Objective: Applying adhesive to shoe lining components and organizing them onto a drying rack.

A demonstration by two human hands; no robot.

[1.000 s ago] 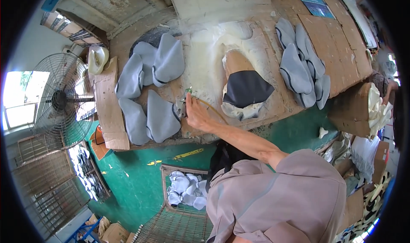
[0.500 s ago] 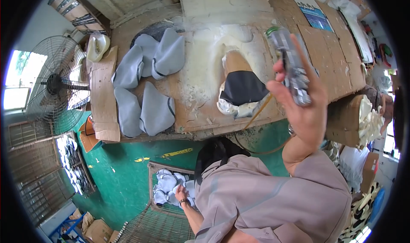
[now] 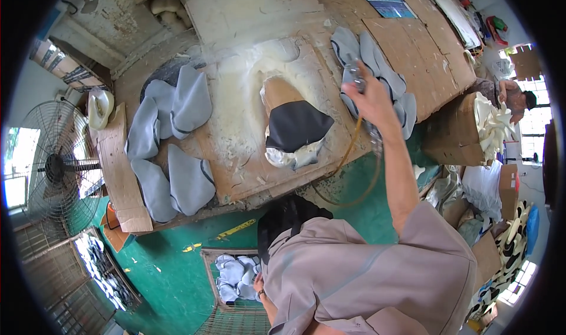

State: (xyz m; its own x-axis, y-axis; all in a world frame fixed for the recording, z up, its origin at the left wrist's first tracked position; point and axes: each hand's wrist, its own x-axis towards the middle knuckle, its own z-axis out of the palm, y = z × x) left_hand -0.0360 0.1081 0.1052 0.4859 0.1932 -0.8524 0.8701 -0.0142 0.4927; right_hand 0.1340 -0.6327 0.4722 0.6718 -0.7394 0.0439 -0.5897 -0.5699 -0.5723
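My right hand (image 3: 371,99) is raised over the right side of the worktable, closed round a metal spray gun (image 3: 355,73); motion blurs the gun, and a tan hose (image 3: 354,140) hangs below it. Under and beyond the hand lie several overlapping grey fabric pieces (image 3: 398,81). Left of it, a black piece (image 3: 299,124) drapes over a brown form (image 3: 282,92) with a white crusted base. My left hand (image 3: 258,283) hangs low at a wire cart, against a heap of grey fabric pieces (image 3: 233,276); its fingers are mostly hidden.
More grey pieces (image 3: 190,99) lie on the table's left part. A caged fan (image 3: 56,164) stands at the far left. At right are a large carton (image 3: 454,131) of cream pieces and another person (image 3: 520,102). The hose loops down past the table's front edge.
My right hand has moved farther out over the table with the spray gun, above the grey pieces at right. The view has shifted right. My left hand stays by the cart.
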